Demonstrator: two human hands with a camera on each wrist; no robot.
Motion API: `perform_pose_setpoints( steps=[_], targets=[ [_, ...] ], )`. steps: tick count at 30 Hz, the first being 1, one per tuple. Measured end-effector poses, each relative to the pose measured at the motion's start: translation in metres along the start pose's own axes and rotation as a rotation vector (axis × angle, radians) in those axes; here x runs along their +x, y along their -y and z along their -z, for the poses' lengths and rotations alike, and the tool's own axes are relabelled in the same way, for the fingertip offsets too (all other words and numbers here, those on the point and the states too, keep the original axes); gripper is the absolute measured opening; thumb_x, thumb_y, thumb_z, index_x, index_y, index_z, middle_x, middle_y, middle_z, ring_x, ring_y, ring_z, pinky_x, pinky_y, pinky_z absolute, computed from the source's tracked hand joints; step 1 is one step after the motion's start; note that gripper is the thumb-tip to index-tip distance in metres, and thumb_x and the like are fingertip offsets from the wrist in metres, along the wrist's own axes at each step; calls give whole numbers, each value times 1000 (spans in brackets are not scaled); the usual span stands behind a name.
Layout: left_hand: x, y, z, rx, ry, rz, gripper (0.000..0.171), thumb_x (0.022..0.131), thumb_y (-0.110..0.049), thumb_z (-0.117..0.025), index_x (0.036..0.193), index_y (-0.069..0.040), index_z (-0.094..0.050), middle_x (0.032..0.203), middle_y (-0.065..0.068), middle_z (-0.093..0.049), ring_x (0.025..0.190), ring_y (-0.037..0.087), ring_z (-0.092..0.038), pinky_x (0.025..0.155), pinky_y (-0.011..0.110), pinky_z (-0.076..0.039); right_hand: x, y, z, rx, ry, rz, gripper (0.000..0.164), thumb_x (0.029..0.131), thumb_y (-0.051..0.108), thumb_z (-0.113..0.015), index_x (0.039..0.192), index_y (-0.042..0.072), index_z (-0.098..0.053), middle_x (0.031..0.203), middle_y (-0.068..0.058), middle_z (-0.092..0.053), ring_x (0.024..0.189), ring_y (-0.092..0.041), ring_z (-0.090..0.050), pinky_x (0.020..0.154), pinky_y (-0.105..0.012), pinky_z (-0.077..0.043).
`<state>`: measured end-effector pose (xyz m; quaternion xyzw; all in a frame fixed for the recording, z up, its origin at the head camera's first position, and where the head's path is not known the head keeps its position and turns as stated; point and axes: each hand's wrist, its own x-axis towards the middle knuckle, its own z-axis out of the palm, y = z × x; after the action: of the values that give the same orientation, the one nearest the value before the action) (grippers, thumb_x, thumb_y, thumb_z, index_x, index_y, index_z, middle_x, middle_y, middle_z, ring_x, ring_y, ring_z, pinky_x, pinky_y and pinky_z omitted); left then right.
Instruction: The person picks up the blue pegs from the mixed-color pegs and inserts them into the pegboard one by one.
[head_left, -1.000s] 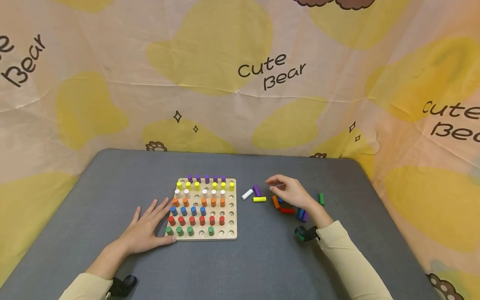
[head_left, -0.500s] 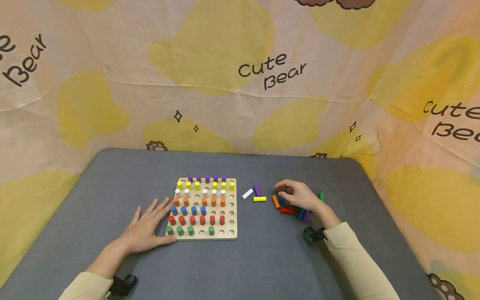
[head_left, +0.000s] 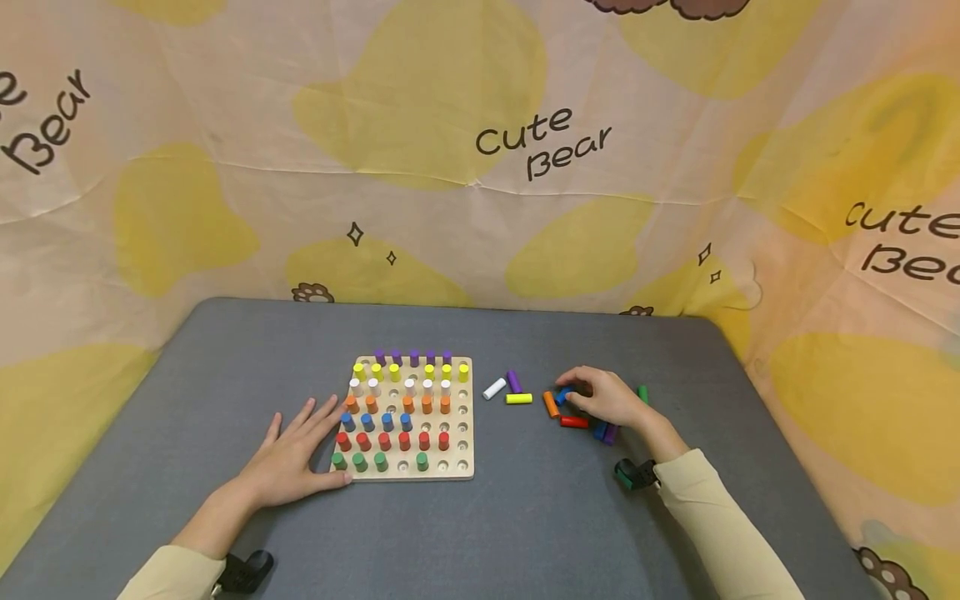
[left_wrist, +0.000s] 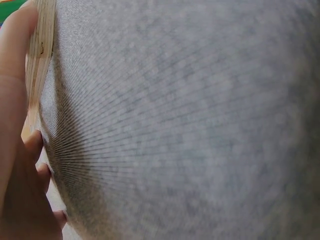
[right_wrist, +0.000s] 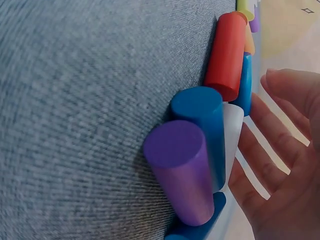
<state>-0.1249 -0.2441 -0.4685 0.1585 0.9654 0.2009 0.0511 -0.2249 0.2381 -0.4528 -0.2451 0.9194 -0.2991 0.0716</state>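
Observation:
My left hand (head_left: 288, 467) lies with spread fingers along the left side of a wooden pegboard (head_left: 468, 417), its thumb at the near left corner. In the left wrist view the thumb (left_wrist: 17, 40) touches the board's edge (left_wrist: 42, 55). Coloured pegs stand in rows on the board, with some holes bare. My right hand (head_left: 611, 398) is low over the loose pegs, thumb and index finger on either side of a blue peg (head_left: 563, 396). From the right wrist, the thumb (right_wrist: 292, 85) appears apart from that blue peg (right_wrist: 245, 85), and the other fingers extend behind it.
Close to the right hand lie an orange peg (head_left: 551, 404), a red peg (head_left: 574, 422) and a green peg (head_left: 642, 392). White (head_left: 494, 388), purple (head_left: 513, 382) and yellow (head_left: 519, 399) pegs lie nearer the board. More pegs, including a purple one (right_wrist: 185, 170), sit beneath the right wrist.
My right hand has moved right and down from above the orange peg to the blue peg. The left hand and the board have stayed in place.

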Motion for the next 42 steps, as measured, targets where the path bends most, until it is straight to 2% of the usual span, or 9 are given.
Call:
perform_pose_setpoints(
  steps=[5, 14, 27, 42],
  targets=[
    [0, 2, -2, 18, -26, -12, 101, 66, -72, -62, 146, -19, -29, 151, 9, -26, 138, 40, -18, 101, 69, -6, 0, -1, -1, -19, 7, 3, 23, 87, 12, -62, 110, 14, -64, 108, -2, -63, 100, -20, -60, 86, -41, -49],
    [0, 1, -1, 27, -25, -15, 102, 66, -72, -62, 145, -17, -30, 151, 9, -25, 138, 39, -18, 101, 69, -6, 5, -3, -6, -102, -21, 45, 22, 84, 11, -65, 107, 14, -65, 102, -1, -63, 92, -17, -57, 81, -38, -48],
    [0, 0, -2, 27, -21, -12, 102, 66, -72, -62, 146, -19, -27, 151, 9, -25, 138, 39, -17, 101, 69, -6, 10, -2, -9, -96, -28, 36, 18, 82, 10, -68, 100, 12, -66, 94, -3, -59, 85, -17, -55, 75, -33, -47],
    [0, 1, -2, 15, -14, -9, 102, 66, -72, -62, 147, -20, -26, 152, 9, -24, 138, 39, -16, 102, 69, -5, 15, -5, -12, -78, -1, -12, 14, 83, 10, -66, 96, 15, -65, 87, -1, -55, 78, -14, -50, 69, -27, -43]
  ],
)
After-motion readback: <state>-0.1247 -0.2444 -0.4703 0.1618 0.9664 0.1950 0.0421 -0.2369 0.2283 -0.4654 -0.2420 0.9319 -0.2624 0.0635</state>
